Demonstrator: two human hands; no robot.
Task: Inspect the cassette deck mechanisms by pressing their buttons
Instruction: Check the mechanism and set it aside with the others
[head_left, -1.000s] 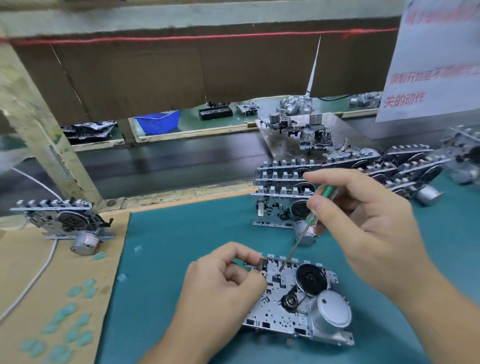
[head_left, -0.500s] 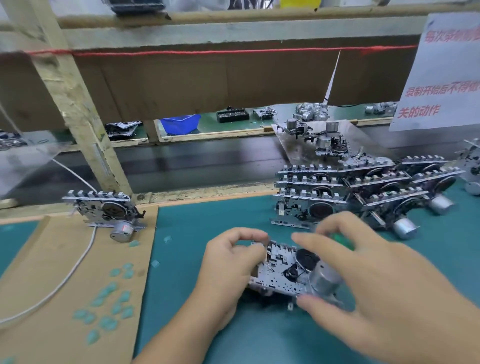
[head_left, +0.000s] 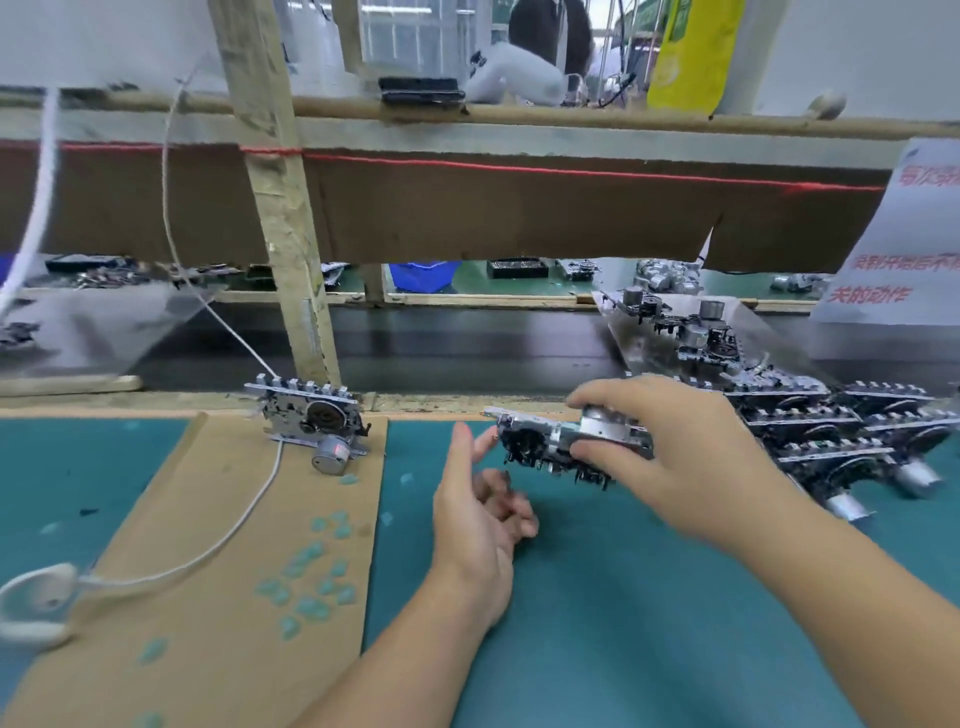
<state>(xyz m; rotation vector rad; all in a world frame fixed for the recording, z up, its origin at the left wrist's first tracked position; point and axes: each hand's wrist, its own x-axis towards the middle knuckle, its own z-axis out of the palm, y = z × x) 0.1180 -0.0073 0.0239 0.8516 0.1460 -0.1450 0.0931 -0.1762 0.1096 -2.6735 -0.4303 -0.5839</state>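
Gripping a cassette deck mechanism (head_left: 566, 441) above the green mat (head_left: 623, 597), the right hand (head_left: 691, 457) risks dropping it; the left hand (head_left: 478, 514) hangs loosely curled, empty.

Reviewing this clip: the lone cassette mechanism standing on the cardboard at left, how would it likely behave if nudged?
The lone mechanism stands on its narrow edge, so it probably tips easily. Its metal frame looks stiff, and the motor low in front likely makes it dense for its size. The white cable seemingly attached would probably drag behind it.
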